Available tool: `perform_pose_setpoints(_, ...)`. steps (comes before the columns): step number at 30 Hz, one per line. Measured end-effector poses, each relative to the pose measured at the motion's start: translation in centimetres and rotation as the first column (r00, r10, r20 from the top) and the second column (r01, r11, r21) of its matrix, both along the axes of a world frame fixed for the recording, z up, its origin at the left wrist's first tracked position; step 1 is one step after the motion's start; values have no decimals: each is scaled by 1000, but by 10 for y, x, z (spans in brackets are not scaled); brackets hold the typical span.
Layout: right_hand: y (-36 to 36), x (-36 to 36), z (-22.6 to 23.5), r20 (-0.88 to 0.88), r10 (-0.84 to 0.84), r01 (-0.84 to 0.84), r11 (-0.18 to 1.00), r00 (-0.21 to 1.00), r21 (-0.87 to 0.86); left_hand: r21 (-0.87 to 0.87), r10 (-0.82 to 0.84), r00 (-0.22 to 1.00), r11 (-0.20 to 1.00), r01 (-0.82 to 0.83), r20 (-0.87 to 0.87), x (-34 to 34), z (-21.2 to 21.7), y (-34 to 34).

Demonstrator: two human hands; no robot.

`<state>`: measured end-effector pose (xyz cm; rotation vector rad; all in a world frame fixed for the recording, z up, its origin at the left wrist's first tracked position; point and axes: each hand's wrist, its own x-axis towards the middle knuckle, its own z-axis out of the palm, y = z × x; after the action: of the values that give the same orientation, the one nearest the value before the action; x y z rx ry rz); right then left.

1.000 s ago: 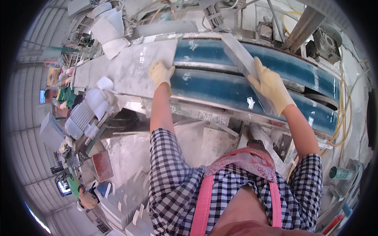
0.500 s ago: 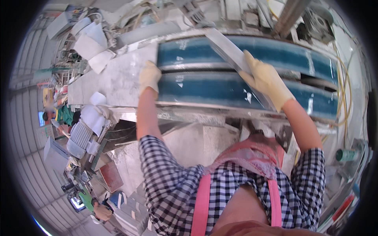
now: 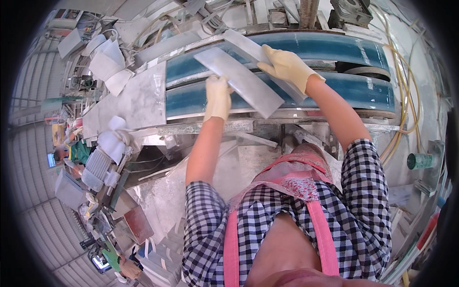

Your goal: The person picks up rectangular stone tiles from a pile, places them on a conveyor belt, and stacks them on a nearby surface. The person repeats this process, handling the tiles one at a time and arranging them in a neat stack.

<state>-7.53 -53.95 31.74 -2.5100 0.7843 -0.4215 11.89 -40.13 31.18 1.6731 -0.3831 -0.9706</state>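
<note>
My left hand (image 3: 218,98), in a cream glove, is closed on the near-left edge of a pale grey stone tile (image 3: 241,82). This long rectangular tile lies slantwise above two glossy blue conveyor belts (image 3: 191,101). Behind it and partly covered by it is a second grey tile (image 3: 244,45), set at a similar slant. My right hand (image 3: 288,71), gloved as well, grips that second tile by its far-right edge, thumb on the upper face. The fingertips of both hands are partly hidden.
A flat pale grey plate (image 3: 126,100) adjoins the belts' left end. Yellow hoses (image 3: 406,91) hang beyond their right end. A motor (image 3: 98,167) wrapped in white plastic stands at left, with stacked slabs (image 3: 160,263) lower down. A person in green (image 3: 81,152) is farther off.
My left hand has moved right from the plate's edge and now holds a tile. My right hand and its tile have shifted a little left in the picture, and the view has shifted too.
</note>
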Motion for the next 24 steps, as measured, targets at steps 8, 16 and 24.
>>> perform_pose_setpoints(8,1,-2,7,-90,10,0,994,996,105,-277,-137,949,959,56,-283,-61,17,-18)
perform_pose_setpoints(16,6,2,31,-278,-4,29,996,960,88,-248,-228,967,949,194,-114,-72,9,24)
perform_pose_setpoints(24,20,42,45,-350,-306,349,934,886,68,-171,135,989,975,-143,-56,-55,-1,192)
